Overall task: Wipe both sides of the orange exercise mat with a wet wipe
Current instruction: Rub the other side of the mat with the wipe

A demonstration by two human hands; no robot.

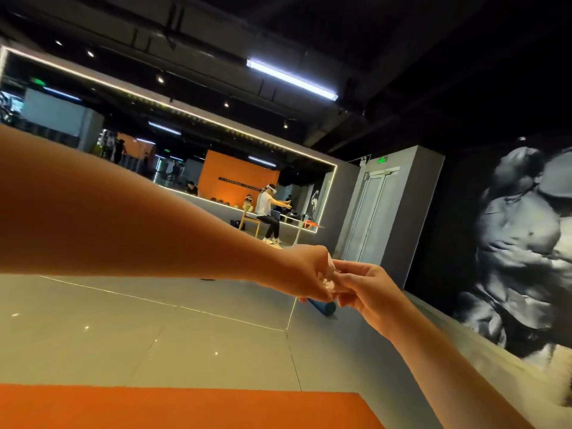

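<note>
Both arms are stretched fwd and the hands are met at approx. 5 o'clock of centre, well above the floor point(154, 320). A small pale wad, taken to be the wipe point(330, 267), is pinched between them. L hand point(305, 274) fingers are curled onto it from the 9 o'clock side. R hand point(363, 287) thumb and fingertips are closed narrow on it from 3 o'clock. Both grips are thus tight pinches on the wipe, neither wide. It's prob. held up like this so it can be pulled open or refolded w/ two hands before being put to the mat. How far it's unfolded can't be told, as too little is shown.

The mat point(185, 408) is laid flat on the floor at 6–7 o'clock along the bottom edge — well apart from the hands, touched by neither. Only one face is shown, and wiping is judged not yet begun.

No wipe pack, bin or other container is seen, so nothing can be said of contents. A blue roller point(323, 308) is left on the floor just below the hands, partly hidden by them. A mirror point(185, 144) is set at 10–11 o'clock, a door point(371, 212) at 2, a mural point(520, 243) at 3.
</note>
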